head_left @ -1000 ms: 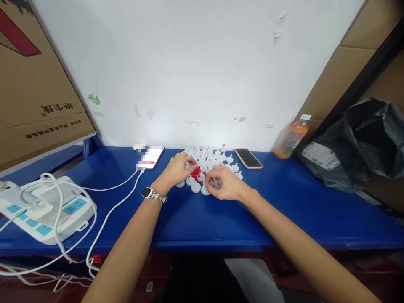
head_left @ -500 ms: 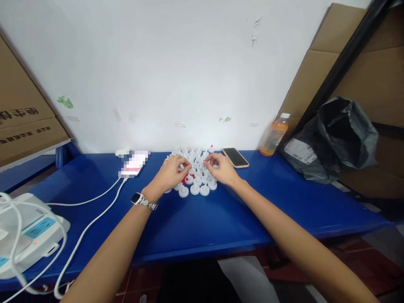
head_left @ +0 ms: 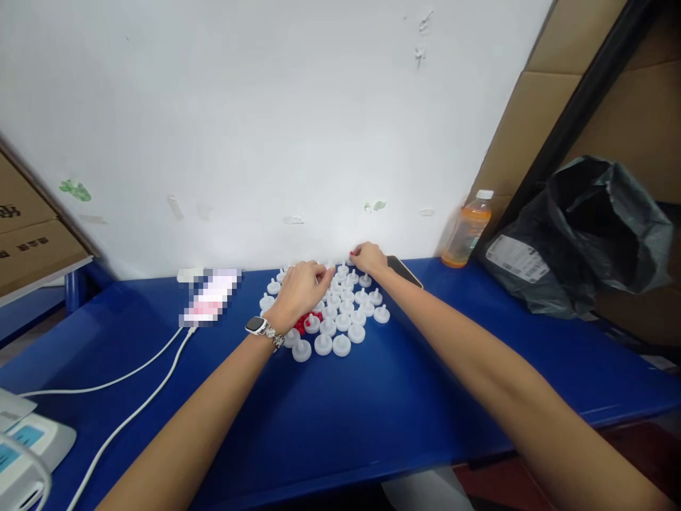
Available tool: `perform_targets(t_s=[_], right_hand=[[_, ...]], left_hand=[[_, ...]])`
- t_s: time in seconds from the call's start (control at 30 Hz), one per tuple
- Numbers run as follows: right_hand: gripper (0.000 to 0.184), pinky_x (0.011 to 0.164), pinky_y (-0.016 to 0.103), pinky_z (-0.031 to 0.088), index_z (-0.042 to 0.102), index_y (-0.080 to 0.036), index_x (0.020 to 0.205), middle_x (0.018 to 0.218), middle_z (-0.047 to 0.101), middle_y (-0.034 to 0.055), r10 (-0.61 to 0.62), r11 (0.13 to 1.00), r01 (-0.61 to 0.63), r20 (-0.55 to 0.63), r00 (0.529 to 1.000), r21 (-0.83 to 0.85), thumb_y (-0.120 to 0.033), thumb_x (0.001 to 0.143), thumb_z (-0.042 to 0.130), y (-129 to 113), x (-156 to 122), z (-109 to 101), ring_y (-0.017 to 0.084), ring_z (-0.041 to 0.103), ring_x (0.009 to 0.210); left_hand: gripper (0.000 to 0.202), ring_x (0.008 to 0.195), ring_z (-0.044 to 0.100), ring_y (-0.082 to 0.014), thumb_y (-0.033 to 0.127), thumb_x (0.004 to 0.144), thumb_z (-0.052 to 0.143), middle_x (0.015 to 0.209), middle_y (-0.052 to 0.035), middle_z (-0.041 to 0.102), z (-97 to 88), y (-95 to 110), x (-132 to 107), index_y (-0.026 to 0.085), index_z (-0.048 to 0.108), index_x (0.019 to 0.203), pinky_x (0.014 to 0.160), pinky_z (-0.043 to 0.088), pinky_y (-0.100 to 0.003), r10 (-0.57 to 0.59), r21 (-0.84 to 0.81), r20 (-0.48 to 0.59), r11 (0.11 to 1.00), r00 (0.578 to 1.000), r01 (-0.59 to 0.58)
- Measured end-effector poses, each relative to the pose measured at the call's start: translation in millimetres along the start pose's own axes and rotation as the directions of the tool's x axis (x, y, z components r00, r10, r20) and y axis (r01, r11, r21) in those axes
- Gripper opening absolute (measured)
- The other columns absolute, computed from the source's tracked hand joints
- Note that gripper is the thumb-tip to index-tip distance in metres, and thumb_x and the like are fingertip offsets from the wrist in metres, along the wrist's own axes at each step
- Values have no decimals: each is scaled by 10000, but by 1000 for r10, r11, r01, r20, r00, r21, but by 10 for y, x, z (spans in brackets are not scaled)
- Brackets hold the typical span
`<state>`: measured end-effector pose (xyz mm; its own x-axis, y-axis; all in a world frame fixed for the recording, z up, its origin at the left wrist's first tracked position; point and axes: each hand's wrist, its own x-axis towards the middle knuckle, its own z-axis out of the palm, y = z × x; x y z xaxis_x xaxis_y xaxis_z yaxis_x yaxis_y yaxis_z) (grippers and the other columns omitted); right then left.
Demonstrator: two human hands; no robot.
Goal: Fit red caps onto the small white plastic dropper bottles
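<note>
White round plastic caps with upright spouts (head_left: 342,345) stand in a loose group on the blue table. A small pile of red tips (head_left: 301,325) lies among them, near my left wrist. My left hand (head_left: 305,285) hovers over the group with thumb and fingers drawn together; whatever it may hold is hidden. At the back of the group, close to the wall, my right hand (head_left: 369,257) pinches a small red tip (head_left: 352,253). The cap beneath that tip is mostly hidden by the fingers.
A phone (head_left: 404,271) lies partly behind my right forearm. An orange drink bottle (head_left: 468,231) and a black plastic bag (head_left: 579,241) stand right. Left are a blurred-out phone (head_left: 213,294), white cables (head_left: 141,408) and a power strip (head_left: 50,443). A white wall (head_left: 298,128) rises behind.
My right hand has moved back toward the wall, to the red tip at the rear. My left hand stays over the caps, slightly further right. The view has shifted.
</note>
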<state>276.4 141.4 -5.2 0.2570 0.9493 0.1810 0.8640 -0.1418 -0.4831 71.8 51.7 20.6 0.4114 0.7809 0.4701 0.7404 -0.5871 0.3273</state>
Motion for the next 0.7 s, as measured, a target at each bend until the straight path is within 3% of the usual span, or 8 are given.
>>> perform_targets(t_s=[0.07, 0.13, 0.2, 0.3, 0.4, 0.47, 0.7], right_hand=[[202, 834, 350, 492, 744, -228, 959, 1003, 718, 94, -39, 999, 40, -29, 999, 26, -325, 849, 606, -31, -96, -34, 250, 674, 957], [194, 861, 348, 483, 735, -210, 936, 1028, 691, 98, -162, 983, 171, -124, 979, 66, -319, 852, 597, -86, -287, -111, 238, 657, 964], [174, 857, 352, 485, 714, -193, 912, 1056, 660, 100, -346, 915, 385, -252, 904, 123, -302, 840, 600, -170, -568, -211, 226, 647, 936], [157, 745, 314, 491, 680, -211, 959, 919, 685, 43, -534, 757, 594, -267, 802, 270, -240, 849, 572, -322, -1067, -330, 183, 645, 786], [150, 727, 298, 482, 671, -224, 944, 875, 698, 14, -615, 653, 661, -252, 748, 370, -191, 827, 582, -440, -1469, -345, 167, 636, 757], [157, 723, 294, 480, 666, -222, 931, 879, 689, 13, -617, 614, 672, -279, 736, 414, -168, 811, 581, -477, -1623, -306, 163, 622, 765], [135, 738, 308, 490, 588, -222, 928, 869, 619, 16, -584, 570, 676, -348, 733, 468, -150, 822, 545, -489, -1801, -209, 166, 570, 757]], left_hand=[[458, 697, 578, -200, 431, 989, 391, 741, -60, 633, -29, -6, -58, 197, 624, 671, 638, 361, -331, 2, -8, -7, 1000, 1000, -2], [405, 758, 595, -206, 432, 985, 411, 818, -62, 647, -67, -1, -140, 198, 633, 741, 675, 390, -334, 0, -19, -43, 1000, 999, 0], [349, 818, 606, -203, 435, 992, 412, 904, -57, 650, -116, 16, -247, 204, 622, 836, 717, 418, -332, -2, -56, -76, 998, 997, -2], [299, 878, 604, -196, 441, 1011, 385, 965, -50, 637, -208, 51, -435, 213, 570, 959, 761, 441, -328, 22, -122, -91, 992, 996, -33], [294, 851, 580, -199, 439, 1025, 352, 925, -50, 610, -291, 60, -597, 211, 525, 956, 751, 436, -334, 79, -91, -72, 992, 994, -85], [294, 805, 554, -198, 412, 1035, 322, 880, -47, 586, -326, 47, -663, 211, 499, 915, 730, 422, -337, 119, -32, -49, 992, 992, -121], [303, 834, 525, -209, 304, 1048, 242, 909, -66, 569, -304, 45, -693, 205, 488, 902, 760, 406, -348, 245, 129, -25, 962, 969, -240]])
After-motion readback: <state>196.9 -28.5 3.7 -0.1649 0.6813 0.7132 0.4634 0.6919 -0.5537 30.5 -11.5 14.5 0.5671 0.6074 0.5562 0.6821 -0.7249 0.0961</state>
